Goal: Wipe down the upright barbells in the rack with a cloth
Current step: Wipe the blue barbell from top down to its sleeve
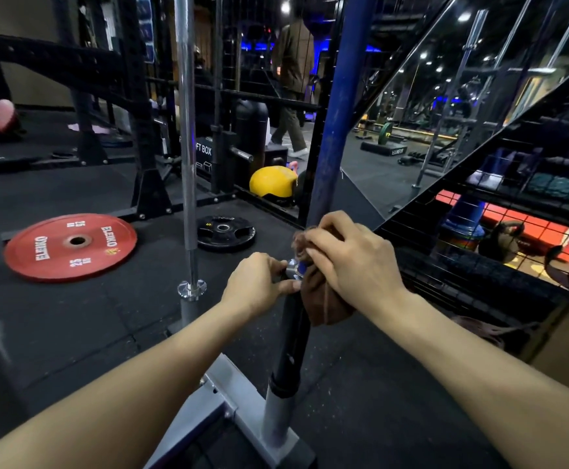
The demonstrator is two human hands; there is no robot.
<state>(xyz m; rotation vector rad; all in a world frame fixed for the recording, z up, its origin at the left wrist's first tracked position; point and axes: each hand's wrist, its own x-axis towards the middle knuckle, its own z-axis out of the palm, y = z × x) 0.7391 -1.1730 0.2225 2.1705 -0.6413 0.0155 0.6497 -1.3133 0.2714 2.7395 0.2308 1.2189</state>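
A blue barbell (pixel 339 123) stands upright in the grey floor rack (pixel 208 404), its black sleeve (pixel 291 336) dropping into a grey tube. My right hand (pixel 347 262) presses a brown cloth (pixel 320 304) around the bar just above its collar. My left hand (pixel 257 284) pinches the bar's collar and sleeve top from the left. A second, silver barbell (pixel 186 130) stands upright further left, untouched. The cloth hangs down beside the black sleeve.
A red 25 kg plate (pixel 70 247) and a small black plate (pixel 225 233) lie on the rubber floor. Black rack posts stand behind, a mesh fence and mirror to the right. A yellow ball (pixel 271 182) rests by the fence. A person (pixel 291 86) walks beyond.
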